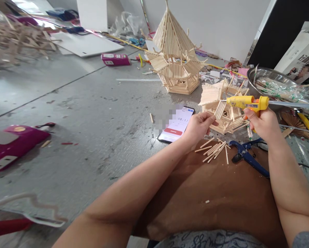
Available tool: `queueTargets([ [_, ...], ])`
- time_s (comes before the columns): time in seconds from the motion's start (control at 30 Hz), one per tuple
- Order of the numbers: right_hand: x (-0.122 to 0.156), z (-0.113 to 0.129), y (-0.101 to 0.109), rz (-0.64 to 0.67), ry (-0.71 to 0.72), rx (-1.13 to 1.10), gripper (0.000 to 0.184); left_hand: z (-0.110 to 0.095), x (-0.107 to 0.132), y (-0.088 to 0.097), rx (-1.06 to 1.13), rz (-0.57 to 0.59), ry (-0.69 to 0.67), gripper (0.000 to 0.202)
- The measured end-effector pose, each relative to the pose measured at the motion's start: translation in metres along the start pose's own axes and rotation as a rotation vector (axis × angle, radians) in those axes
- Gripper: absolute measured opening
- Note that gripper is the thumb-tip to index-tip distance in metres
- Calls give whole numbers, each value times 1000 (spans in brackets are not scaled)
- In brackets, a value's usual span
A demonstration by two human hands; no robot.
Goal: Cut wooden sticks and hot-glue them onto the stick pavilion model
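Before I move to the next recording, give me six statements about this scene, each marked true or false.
1. The right hand holds a yellow glue gun. True.
2. The cutter lies to the right of the loose sticks. True.
3. The left hand grips the cutter. False: its fingertips are at the small model.
4. The phone lies with its screen lit. True.
5. The tower stands nearer the person than the phone. False: it stands beyond the phone.
6. The small model is taller than the tower. False: the tower is taller.
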State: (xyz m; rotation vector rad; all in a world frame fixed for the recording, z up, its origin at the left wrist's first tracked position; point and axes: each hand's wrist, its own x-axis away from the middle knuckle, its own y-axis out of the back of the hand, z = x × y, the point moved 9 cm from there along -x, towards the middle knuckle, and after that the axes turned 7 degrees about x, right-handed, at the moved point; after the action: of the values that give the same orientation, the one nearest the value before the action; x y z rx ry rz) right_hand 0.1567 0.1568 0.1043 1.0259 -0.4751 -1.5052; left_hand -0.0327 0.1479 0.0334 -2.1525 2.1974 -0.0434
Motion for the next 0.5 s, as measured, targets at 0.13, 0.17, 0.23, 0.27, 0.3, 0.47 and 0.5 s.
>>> queueTargets([
  [0.13, 0, 4, 0, -2, 23, 16, 36, 1, -3, -3, -10, 55, 32, 22],
  [0.17, 0, 5, 0, -4, 37, 23, 36, 1, -4, -3, -3, 61, 36, 20],
  [0.23, 0, 9, 0, -17, 69, 37, 36, 0, -5, -3, 5, 67, 36, 18],
  [0.27, 0, 11, 0, -23, 81, 43, 36, 1, -6, -3, 2, 72, 34, 17],
  [0.3, 1, 12, 0, -28, 89, 47, 36, 0, -6, -3, -1, 75, 29, 16],
  [0.47, 1, 12, 0, -25, 87, 60, 36, 0, -7, -3, -15, 79, 14, 16],
  [0.5, 1, 11, 0, -25, 83, 62, 36, 1, -7, -3, -10, 78, 19, 16],
])
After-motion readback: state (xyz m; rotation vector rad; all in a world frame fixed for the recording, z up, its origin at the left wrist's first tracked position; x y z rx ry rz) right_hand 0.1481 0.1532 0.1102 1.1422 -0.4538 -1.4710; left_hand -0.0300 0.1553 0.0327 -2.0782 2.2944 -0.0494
